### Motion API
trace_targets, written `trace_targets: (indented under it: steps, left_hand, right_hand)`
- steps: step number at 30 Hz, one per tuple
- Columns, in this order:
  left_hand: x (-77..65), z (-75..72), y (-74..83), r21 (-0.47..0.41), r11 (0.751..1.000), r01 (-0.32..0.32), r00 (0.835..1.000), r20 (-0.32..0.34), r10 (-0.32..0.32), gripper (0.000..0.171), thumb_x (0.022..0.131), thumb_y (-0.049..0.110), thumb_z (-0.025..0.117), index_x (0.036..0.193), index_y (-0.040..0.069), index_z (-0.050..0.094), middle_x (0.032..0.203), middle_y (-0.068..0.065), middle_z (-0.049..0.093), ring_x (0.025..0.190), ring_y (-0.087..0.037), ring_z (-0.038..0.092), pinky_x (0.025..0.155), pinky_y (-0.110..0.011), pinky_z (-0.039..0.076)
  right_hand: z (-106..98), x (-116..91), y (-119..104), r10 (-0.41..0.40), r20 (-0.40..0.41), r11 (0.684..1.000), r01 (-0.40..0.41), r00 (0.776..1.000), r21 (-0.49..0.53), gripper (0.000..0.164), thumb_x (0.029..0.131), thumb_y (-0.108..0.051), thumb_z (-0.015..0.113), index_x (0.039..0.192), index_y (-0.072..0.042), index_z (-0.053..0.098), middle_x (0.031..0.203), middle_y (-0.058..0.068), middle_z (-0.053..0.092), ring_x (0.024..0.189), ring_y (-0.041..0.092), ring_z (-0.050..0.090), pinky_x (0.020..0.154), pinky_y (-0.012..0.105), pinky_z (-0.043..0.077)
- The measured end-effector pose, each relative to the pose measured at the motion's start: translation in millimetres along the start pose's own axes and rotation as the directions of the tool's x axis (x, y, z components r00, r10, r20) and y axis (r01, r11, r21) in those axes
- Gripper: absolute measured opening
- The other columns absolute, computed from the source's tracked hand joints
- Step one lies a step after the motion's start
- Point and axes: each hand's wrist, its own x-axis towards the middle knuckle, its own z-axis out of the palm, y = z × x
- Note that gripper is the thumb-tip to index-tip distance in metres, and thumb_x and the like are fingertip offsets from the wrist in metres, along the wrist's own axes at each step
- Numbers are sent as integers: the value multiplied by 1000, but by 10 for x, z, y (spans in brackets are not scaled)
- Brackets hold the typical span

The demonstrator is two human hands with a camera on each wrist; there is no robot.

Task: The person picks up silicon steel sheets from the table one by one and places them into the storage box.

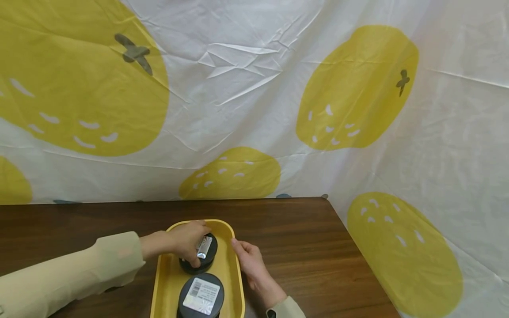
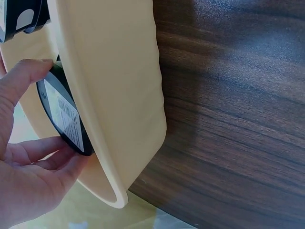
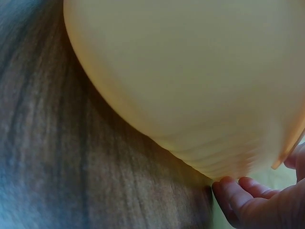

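Observation:
A yellow tray [image 1: 240, 289] with rounded corners and raised walls lies on the brown table. Two black round spool-like pieces with pale labels are inside it. My left hand [image 1: 184, 242] reaches over the tray's left wall and grips the farther black spool [image 1: 213, 248] by its edges, thumb on one side and fingers on the other. In the left wrist view that spool [image 2: 64, 109] sits tilted close to the wall. The nearer spool [image 1: 214, 279] stands untouched, label up. My right hand [image 1: 252, 265] holds the tray's right side, thumb at the rim, fingertips [image 3: 228, 183] against the outer wall.
Dark wood-grain table [image 1: 310, 251] extends to both sides of the tray. A white cloth [image 1: 246, 106] with large yellow fruit prints hangs behind the table and along its right side.

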Motion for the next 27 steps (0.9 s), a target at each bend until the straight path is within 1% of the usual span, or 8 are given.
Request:
trace_targets:
  steps: [3, 8, 11, 17, 20, 23, 27]
  left_hand:
    - [-8, -6, 3, 1, 1000, -6, 1000, -2, 6, 65, 50, 19, 88, 103, -7, 61, 96, -11, 57, 83, -20, 52, 77, -34, 48]
    - [-24, -9, 8, 0, 1000, -12, 1000, 0, 12, 71, 49, 22, 89, 107, -8, 60, 98, -12, 58, 86, -22, 54, 79, -35, 49]
    - [-35, -28, 9, 3, 999, -32, 999, -17, 32, 73, 49, 24, 90, 107, -8, 59, 98, -12, 58, 86, -22, 54, 79, -36, 49]
    - [-94, -147, -3, -5, 998, -62, 996, -67, 62, 67, 47, 24, 90, 101, -5, 63, 93, -10, 58, 83, -22, 55, 75, -33, 50]
    - [-129, -212, -14, -13, 998, -64, 996, -70, 63, 63, 48, 24, 89, 99, -3, 64, 94, -10, 59, 84, -22, 55, 76, -34, 49]
    - [-158, -260, -21, -1, 997, -80, 994, -72, 80, 61, 49, 24, 89, 98, -2, 64, 94, -10, 59, 85, -22, 55, 76, -34, 49]
    - [-192, -296, -29, 5, 996, -90, 993, -73, 91, 63, 50, 24, 90, 100, -4, 64, 94, -10, 59, 84, -21, 55, 76, -34, 49]
  right_hand:
    - [0, -4, -8, -4, 1, 1000, 4, 1000, 1, 45, 97, -28, 51, 109, 14, 59, 84, 12, 67, 67, 13, 60, 59, 24, 52]
    - [0, -5, -13, -1, 3, 1000, 1, 1000, 7, 45, 96, -28, 52, 108, 15, 59, 81, 10, 66, 65, 12, 60, 58, 23, 52]
    - [-1, -7, -17, -3, 3, 1000, 3, 1000, 0, 45, 97, -28, 52, 108, 15, 59, 81, 11, 66, 65, 12, 60, 58, 23, 52]
    - [4, -14, -15, -13, 18, 1000, 13, 1000, -6, 45, 97, -28, 51, 108, 15, 59, 82, 12, 67, 65, 12, 60, 59, 24, 52]
    - [2, -17, -11, -14, 18, 1000, 14, 1000, -6, 45, 97, -28, 51, 108, 15, 60, 82, 11, 67, 65, 12, 60, 58, 23, 51]
    - [2, -16, -16, -13, 14, 1000, 14, 1000, -7, 45, 97, -28, 51, 107, 15, 60, 81, 10, 66, 65, 12, 60, 58, 23, 51]
    - [11, -18, -23, -11, 13, 1000, 11, 1000, -7, 45, 97, -29, 51, 106, 15, 60, 80, 10, 66, 65, 12, 60, 59, 24, 51]
